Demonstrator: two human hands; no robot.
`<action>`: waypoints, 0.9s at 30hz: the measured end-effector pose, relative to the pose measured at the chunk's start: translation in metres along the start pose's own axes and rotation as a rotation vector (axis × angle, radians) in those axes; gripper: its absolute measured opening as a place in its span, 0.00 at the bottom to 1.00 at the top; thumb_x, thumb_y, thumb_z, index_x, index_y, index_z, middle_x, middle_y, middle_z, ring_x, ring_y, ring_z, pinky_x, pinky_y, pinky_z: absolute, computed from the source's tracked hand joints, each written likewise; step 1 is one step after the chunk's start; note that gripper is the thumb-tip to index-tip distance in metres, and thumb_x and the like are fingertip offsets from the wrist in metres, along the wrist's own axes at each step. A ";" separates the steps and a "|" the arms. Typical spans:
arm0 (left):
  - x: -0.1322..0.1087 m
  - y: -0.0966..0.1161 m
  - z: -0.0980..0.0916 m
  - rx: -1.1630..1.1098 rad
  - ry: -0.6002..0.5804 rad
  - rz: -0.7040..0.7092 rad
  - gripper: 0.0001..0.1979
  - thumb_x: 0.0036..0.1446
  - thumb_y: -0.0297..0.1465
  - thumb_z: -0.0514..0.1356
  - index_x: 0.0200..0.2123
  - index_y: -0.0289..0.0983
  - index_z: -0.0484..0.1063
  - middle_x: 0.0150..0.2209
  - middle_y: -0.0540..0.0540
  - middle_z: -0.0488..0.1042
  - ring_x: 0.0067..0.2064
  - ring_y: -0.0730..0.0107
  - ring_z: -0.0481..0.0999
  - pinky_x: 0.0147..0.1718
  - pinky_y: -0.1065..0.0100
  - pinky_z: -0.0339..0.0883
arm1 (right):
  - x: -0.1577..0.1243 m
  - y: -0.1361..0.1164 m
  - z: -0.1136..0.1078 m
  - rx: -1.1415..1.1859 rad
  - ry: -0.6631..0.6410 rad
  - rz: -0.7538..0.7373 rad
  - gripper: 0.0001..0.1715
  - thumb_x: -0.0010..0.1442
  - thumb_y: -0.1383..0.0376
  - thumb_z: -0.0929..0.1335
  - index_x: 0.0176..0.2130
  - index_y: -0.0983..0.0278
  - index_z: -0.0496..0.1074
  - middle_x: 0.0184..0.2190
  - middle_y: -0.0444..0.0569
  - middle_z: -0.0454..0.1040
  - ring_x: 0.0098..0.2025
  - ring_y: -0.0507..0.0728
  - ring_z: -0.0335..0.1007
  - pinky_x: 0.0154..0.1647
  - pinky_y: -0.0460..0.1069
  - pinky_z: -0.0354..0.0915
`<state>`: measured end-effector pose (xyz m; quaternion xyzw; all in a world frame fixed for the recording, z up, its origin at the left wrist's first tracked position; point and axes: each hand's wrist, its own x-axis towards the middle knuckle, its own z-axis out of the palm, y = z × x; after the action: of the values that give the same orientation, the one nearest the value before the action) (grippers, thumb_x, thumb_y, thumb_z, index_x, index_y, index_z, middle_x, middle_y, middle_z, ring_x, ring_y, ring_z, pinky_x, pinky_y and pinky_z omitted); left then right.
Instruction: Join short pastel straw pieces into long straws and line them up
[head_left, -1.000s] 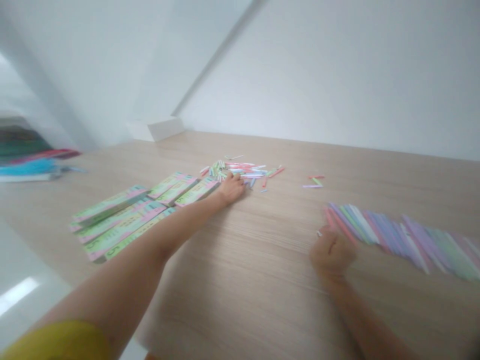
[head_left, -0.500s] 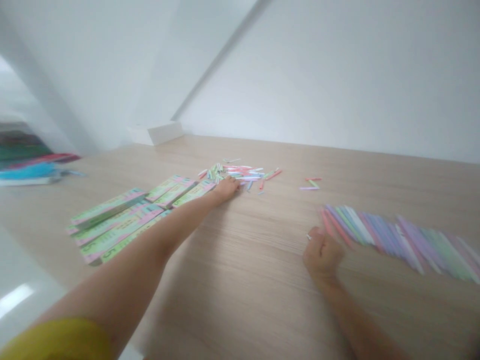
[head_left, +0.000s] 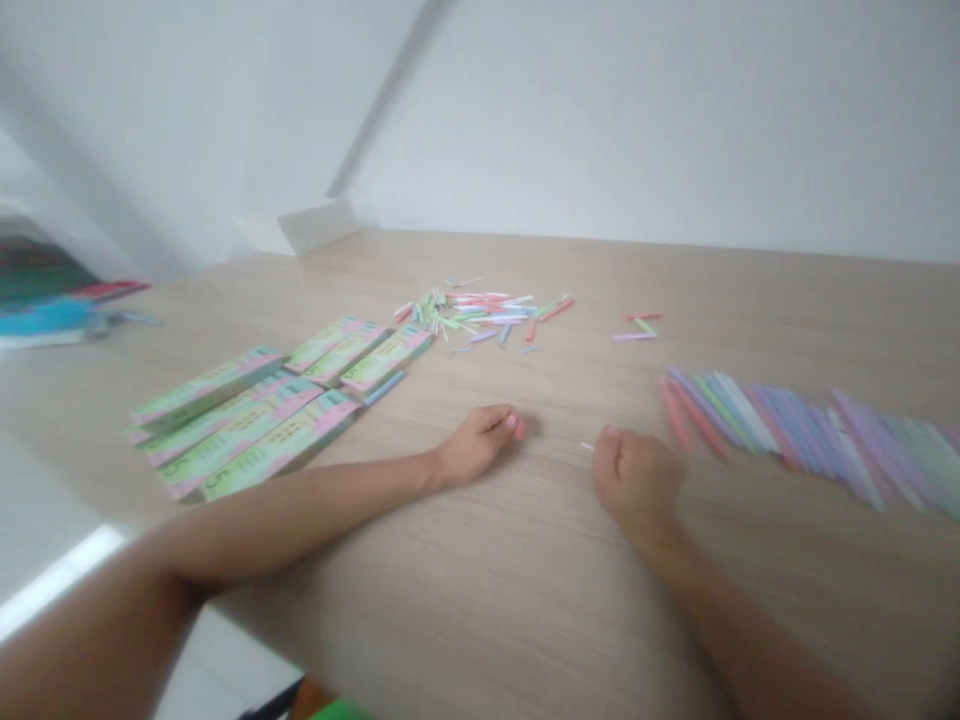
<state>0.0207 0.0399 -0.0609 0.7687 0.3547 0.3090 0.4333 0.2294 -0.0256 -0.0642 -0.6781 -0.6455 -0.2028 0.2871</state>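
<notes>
My left hand is closed in a pinch over the table, with a small pinkish-red piece at its fingertips. Facing it, my right hand is curled closed on a thin white stick, whose tip pokes out to the left. Beyond my left hand lies a loose pile of short coloured sticks, in red, white, green, blue and purple. To the right of my right hand, many longer coloured sticks lie side by side in a slanting row. Blur hides their exact kind.
Several green and pink boxes lie in two groups at the left, with a blue stick beside them. A few loose sticks lie at the back right. A white box stands by the wall, and blue items lie far left.
My left hand has come back from the loose pile towards me and now faces my right hand, a pinkish-red piece at its fingertips. My right hand stays closed. The view has tilted down slightly.
</notes>
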 end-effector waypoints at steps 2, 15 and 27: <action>-0.019 0.011 0.006 -0.074 -0.078 -0.036 0.19 0.64 0.38 0.47 0.27 0.34 0.68 0.23 0.51 0.65 0.26 0.74 0.63 0.28 0.72 0.59 | -0.001 -0.007 -0.003 0.005 -0.053 -0.075 0.26 0.62 0.64 0.55 0.17 0.65 0.66 0.15 0.50 0.63 0.19 0.51 0.51 0.25 0.50 0.41; -0.057 0.037 0.025 0.051 -0.043 0.054 0.15 0.66 0.30 0.45 0.28 0.36 0.64 0.30 0.47 0.70 0.37 0.69 0.68 0.43 0.65 0.62 | -0.010 -0.037 -0.017 0.146 -0.259 -0.394 0.22 0.58 0.70 0.57 0.17 0.64 0.67 0.15 0.47 0.66 0.20 0.52 0.55 0.29 0.50 0.46; -0.056 0.035 0.017 0.002 -0.204 0.117 0.17 0.66 0.31 0.45 0.27 0.36 0.67 0.29 0.47 0.71 0.36 0.70 0.68 0.45 0.64 0.62 | -0.015 -0.032 -0.017 0.188 -0.204 -0.455 0.22 0.59 0.70 0.57 0.17 0.64 0.65 0.14 0.46 0.64 0.19 0.51 0.55 0.28 0.50 0.48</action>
<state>0.0126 -0.0258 -0.0465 0.8161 0.2634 0.2535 0.4476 0.1980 -0.0475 -0.0568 -0.5026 -0.8230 -0.1321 0.2293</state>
